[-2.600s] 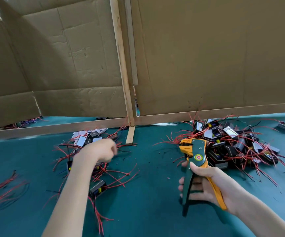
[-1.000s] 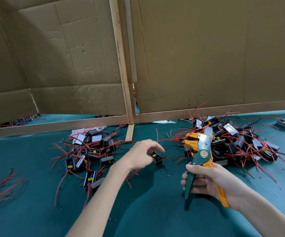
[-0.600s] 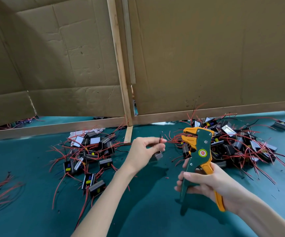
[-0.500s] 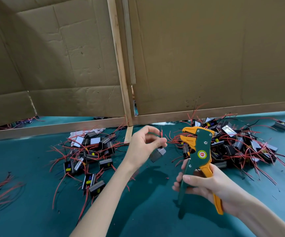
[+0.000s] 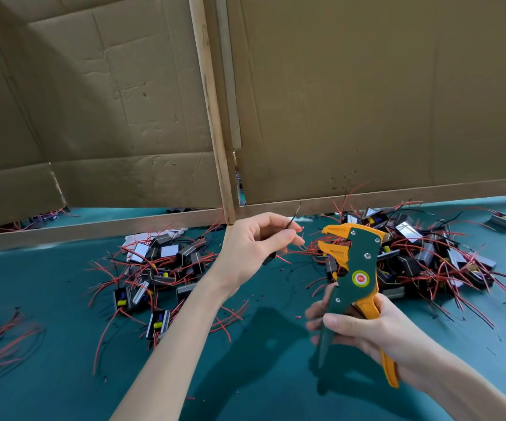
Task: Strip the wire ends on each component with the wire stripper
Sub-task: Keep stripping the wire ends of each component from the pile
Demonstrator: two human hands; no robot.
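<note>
Left hand [image 5: 253,247]: we pinch a component's wires [image 5: 293,216] between thumb and fingertips.
Right hand [image 5: 370,332]: we grip the wire stripper [image 5: 356,265] by its handles, its orange head just right of the wires.
Desk [image 5: 48,384]: left pile [image 5: 160,268] and right pile [image 5: 421,256] of wired components.

Matt creased cardboard panels [image 5: 367,92], rough wooden strips [image 5: 212,117], a matt teal table cover [image 5: 63,375].
</note>
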